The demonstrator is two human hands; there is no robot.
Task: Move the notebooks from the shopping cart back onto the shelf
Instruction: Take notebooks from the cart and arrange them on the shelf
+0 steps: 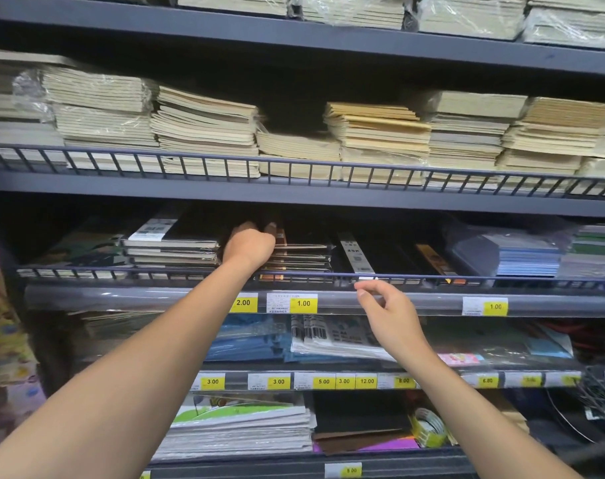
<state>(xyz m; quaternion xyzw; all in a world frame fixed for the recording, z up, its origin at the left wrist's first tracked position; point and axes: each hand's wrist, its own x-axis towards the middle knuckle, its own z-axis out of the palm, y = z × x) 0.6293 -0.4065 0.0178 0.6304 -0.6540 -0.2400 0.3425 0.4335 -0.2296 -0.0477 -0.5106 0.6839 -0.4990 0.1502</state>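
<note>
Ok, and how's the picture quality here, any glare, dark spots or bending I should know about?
Head view: the wide-angle lens bows the shelf rails toward the edges; head view: glare streaks the clear price strip and the shrink-wrapped stacks up top; head view: deep shadow above the dark notebooks swallows the fingertips of the left hand; the far left margin looks soft.

Price tags (pixel 243 302) are yellow, notebooks (pixel 204 122) cream, shelves (pixel 294 198) slate-blue.
</note>
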